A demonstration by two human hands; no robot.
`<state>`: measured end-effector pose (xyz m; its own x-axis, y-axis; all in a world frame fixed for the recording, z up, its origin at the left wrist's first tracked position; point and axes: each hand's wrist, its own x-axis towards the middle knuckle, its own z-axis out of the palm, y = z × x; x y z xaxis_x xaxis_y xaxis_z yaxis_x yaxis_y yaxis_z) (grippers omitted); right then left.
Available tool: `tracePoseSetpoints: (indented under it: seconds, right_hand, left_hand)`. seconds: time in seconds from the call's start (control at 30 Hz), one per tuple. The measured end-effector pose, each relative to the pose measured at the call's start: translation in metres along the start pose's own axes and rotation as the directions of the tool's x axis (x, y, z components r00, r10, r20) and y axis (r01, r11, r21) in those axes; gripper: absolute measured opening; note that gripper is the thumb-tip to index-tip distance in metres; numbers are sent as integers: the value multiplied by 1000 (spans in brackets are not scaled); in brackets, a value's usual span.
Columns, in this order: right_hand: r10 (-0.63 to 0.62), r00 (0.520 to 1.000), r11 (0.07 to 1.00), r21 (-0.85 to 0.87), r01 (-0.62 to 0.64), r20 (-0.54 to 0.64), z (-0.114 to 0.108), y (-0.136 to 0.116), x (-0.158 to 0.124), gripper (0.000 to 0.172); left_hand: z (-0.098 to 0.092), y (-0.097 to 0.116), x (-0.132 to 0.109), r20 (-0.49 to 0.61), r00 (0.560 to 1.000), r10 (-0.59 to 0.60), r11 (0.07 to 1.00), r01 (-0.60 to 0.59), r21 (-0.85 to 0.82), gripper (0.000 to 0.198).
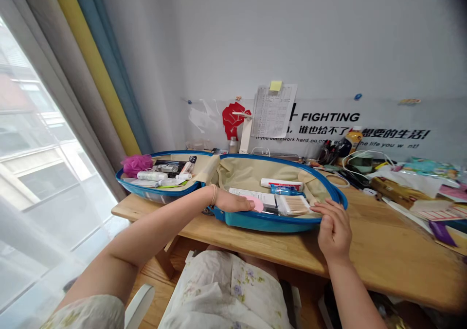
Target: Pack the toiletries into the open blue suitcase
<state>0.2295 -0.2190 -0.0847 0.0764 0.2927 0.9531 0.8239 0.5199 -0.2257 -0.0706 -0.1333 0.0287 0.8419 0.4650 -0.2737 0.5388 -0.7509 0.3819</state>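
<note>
A blue suitcase (277, 226) with a beige lining lies open on the wooden table. My left hand (231, 201) reaches into its right half, thumb over a flat pink round piece (258, 203); its other fingers are mostly hidden. My right hand (334, 227) grips the case's right front rim, fingers over the edge. Close to those fingertips is a pack of cotton swabs (295, 205). Behind it lie a blue tube (286, 191) and a red-and-white toothpaste tube (280, 183). A white printed box (251, 193) lies beyond my left hand.
The suitcase's left half holds a purple bath puff (136, 164), a white bottle (152, 175) and several other small items. A white lamp (245, 133) and a wall poster (330, 117) are behind. Cables, pouches and papers (443, 207) clutter the table's right side.
</note>
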Motion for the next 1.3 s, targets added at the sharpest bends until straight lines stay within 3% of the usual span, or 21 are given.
tracePoseSetpoints:
  seconds: [0.07, 0.13, 0.2, 0.27, 0.33, 0.4, 0.5, 0.63, 0.73, 0.87, 1.0, 1.17, 1.3]
  right_hand:
    - [-3, 1000, 1000, -1, 3, -3, 0, -1, 1, 31]
    - [-1, 1000, 1000, -4, 1, -5, 0, -1, 1, 32]
    - [8, 1000, 1000, -3, -8, -4, 0, -1, 1, 32]
    - [14, 1000, 1000, -3, -14, 3, 0, 0, 0, 32]
    - [13, 1000, 1000, -8, -13, 11, 0, 1, -1, 33]
    - [11, 1000, 1000, -19, -10, 21, -1, 2, -1, 33]
    - [6, 1000, 1000, -23, -6, 29, -2, 1, 0, 32]
    - [-5, 1000, 1000, -22, 6, 28, -2, 0, 0, 30]
    - [-22, 1000, 1000, -22, 22, 21, -1, 1, 0, 29]
    - [-11, 1000, 1000, -24, 11, 16, -1, 0, 0, 30]
    - [45, 999, 999, -15, -45, 17, -2, -2, 1, 33]
    - [58, 998, 998, -10, -58, 10, -1, -2, 0, 34]
    - [36, 999, 999, -9, -36, 6, 0, -1, 0, 32]
  left_hand:
    - [-3, 6, -3, 138, 990, 31, 998, -25, -49, 66]
    - [-6, 8, -7, 175, 983, 56, 991, -34, -127, 67]
    - [-8, 3, -13, 89, 992, 84, 976, -64, -208, 68]
    - [-12, -11, -22, -66, 993, 98, 958, -112, -265, 69]
    - [-17, -34, -33, -254, 966, 46, 958, -115, -264, 69]
    - [-26, -63, -48, -443, 885, -144, 979, 63, -193, 63]
    - [-40, -113, -77, -618, 639, -458, 857, 503, -114, 54]
    - [-47, -170, -123, -623, 432, -652, 620, 777, -111, 47]
    - [-39, -197, -151, -577, 343, -741, 451, 891, -50, 36]
    - [-25, -215, -167, -517, 363, -775, 378, 922, 80, 35]
    - [-20, -220, -170, -466, 379, -799, 348, 924, 155, 42]
    - [-21, -208, -175, -461, 395, -795, 349, 919, 185, 44]
    - [-34, -186, -169, -536, 419, -733, 386, 905, 180, 50]
